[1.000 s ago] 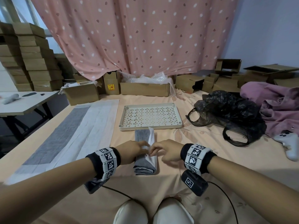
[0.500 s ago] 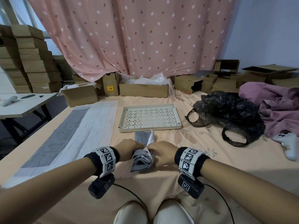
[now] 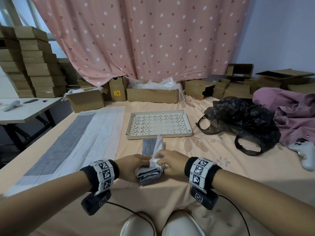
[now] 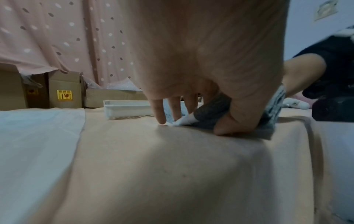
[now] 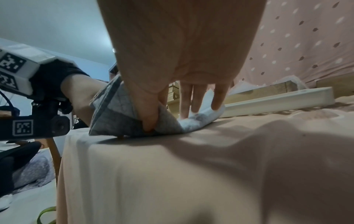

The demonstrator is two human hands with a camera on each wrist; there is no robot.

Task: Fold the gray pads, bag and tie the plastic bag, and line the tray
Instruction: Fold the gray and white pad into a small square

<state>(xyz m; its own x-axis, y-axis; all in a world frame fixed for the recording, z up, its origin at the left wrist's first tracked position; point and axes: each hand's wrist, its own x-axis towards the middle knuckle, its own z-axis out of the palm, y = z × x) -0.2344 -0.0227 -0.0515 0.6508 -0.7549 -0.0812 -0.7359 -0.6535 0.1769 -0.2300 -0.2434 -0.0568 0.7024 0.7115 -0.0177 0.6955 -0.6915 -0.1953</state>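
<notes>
Near the table's front edge, the pad point(image 3: 150, 169) lay between both hands, long axis toward the tray point(image 3: 158, 124); left hand point(image 3: 132, 167) and right hand point(image 3: 172, 164) pinched its near folded end.

Each bare forearm wears a black fabric wristband point(image 3: 92, 176) with white square-code marker blocks point(image 3: 199, 171); a black cabled camera box point(image 3: 203, 198) hangs below.

Head camera looks down across the bed; both wrist cameras sit low, sharing the folded pad point(image 4: 214, 116).
</notes>
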